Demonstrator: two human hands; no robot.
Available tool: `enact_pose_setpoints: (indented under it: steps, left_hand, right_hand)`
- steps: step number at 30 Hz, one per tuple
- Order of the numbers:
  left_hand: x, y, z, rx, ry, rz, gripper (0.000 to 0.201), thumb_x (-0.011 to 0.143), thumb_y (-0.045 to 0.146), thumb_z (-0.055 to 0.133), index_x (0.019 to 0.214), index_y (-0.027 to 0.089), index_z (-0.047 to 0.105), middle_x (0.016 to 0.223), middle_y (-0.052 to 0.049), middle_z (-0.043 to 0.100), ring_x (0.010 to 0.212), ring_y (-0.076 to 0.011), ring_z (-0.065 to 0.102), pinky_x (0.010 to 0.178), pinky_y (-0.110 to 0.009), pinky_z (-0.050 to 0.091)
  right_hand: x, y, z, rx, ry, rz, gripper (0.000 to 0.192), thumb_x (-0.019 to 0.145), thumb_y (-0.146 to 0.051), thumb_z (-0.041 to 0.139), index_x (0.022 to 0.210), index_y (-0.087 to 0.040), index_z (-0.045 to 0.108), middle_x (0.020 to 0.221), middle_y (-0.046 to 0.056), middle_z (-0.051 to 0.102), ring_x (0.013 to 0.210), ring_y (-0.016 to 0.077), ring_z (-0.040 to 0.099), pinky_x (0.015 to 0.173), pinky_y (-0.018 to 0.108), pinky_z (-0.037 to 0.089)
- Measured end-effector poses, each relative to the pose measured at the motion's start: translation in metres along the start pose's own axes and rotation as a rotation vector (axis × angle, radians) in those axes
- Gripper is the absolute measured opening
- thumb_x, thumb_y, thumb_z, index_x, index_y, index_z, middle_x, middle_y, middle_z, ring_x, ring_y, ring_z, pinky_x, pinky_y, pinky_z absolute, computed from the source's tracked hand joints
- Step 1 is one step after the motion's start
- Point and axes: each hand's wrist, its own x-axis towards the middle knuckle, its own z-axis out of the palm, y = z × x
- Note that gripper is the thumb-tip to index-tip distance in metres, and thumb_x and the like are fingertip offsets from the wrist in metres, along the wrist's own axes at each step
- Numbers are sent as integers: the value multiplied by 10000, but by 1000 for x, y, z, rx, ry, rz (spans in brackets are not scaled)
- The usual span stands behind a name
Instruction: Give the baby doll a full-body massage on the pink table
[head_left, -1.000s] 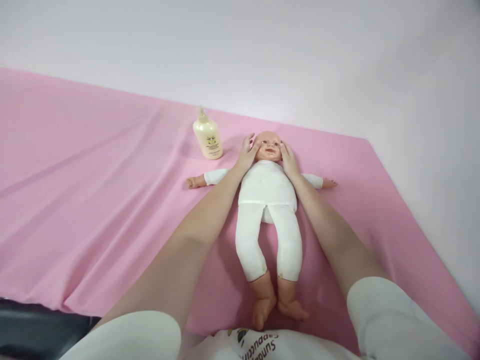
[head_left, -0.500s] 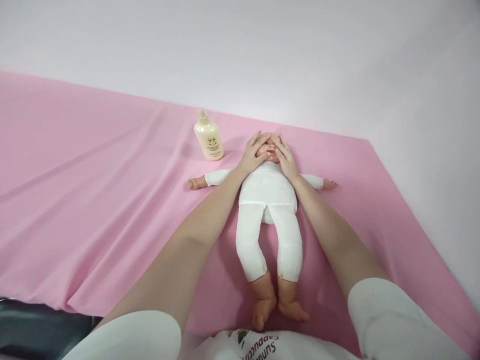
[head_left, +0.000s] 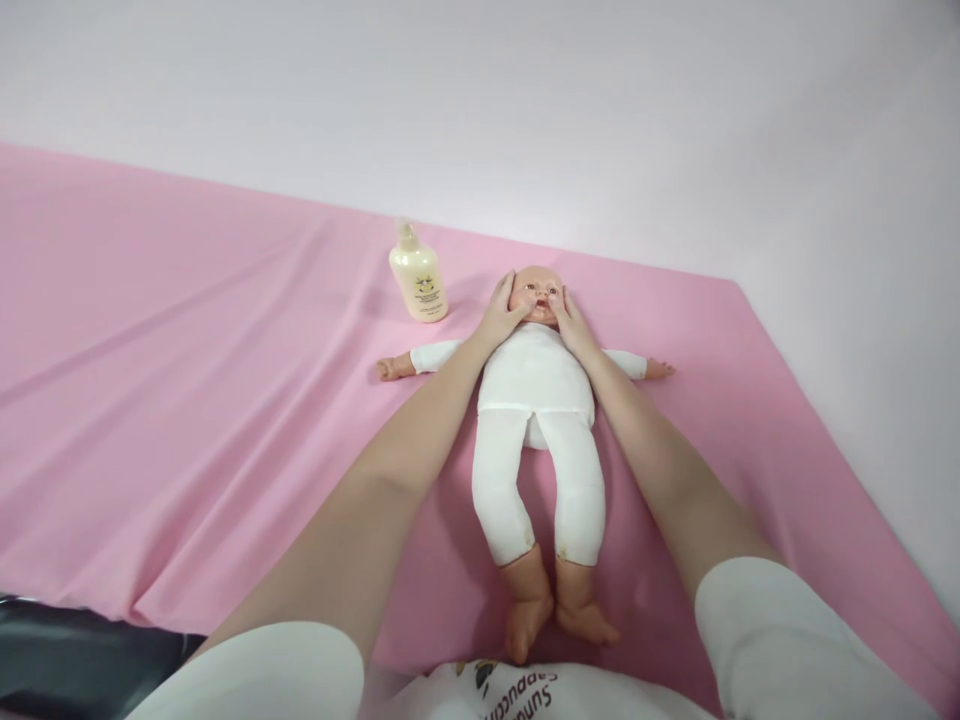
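Observation:
A baby doll (head_left: 537, 375) in a white cloth suit lies on its back, with its arms spread and its feet toward me. My left hand (head_left: 504, 312) rests along the cheek at the left of the picture, fingers stretched up the side of the doll's head and thumb near the mouth. On the other cheek lies my right hand (head_left: 574, 318), its fingers also stretched out and its thumb beside the mouth. The doll's eyes, forehead and mouth show between my hands; the sides of its head are partly covered. Neither hand is closed.
A pale yellow pump bottle (head_left: 421, 282) with a printed label stands left of the doll's head. Pink cloth (head_left: 225, 400) with folds on its left side covers the table. Something black and shiny (head_left: 82, 655) shows at the lower left. Behind the cloth is a white surface (head_left: 480, 110).
My fingers have slid off the doll's forehead and eyes outward to the sides of its head, uncovering its eyes. The doll and the bottle stay in place.

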Motion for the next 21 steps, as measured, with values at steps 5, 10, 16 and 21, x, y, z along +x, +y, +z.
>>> enact_pose_setpoints:
  steps: [5, 10, 16, 21]
  left_hand:
    - [-3, 6, -2, 26, 26, 40, 841, 840, 648, 684, 1518, 194, 480, 1629, -177, 419, 1540, -339, 356, 1309, -485, 199]
    - [-6, 24, -4, 87, 3, 216, 704, 896, 699, 578, 1442, 254, 586, 1622, -127, 448, 1534, -319, 369, 1302, -483, 212]
    - [-5, 24, -4, 135, -26, 273, 746, 912, 755, 495, 1434, 233, 602, 1623, -153, 437, 1531, -331, 372, 1294, -502, 218]
    - [-2, 8, -3, 70, 4, 174, 854, 874, 760, 562, 1515, 198, 504, 1637, -183, 404, 1545, -334, 347, 1306, -490, 197]
  right_hand:
    - [0, 0, 0, -35, -25, -50, 923, 902, -725, 579, 1620, -196, 340, 1670, 86, 359, 1563, 249, 340, 1312, 457, 224]
    - [-3, -3, 2, -46, -27, -172, 895, 903, -752, 559, 1621, -268, 334, 1704, 29, 293, 1598, 214, 245, 1331, 423, 150]
    - [-5, -12, 2, -94, -62, -335, 696, 947, -681, 550, 1535, -312, 495, 1658, -22, 396, 1622, 179, 142, 1339, 395, 103]
    - [-2, -7, 0, -63, -60, -209, 823, 918, -682, 593, 1612, -313, 351, 1707, -28, 275, 1618, 186, 162, 1338, 430, 114]
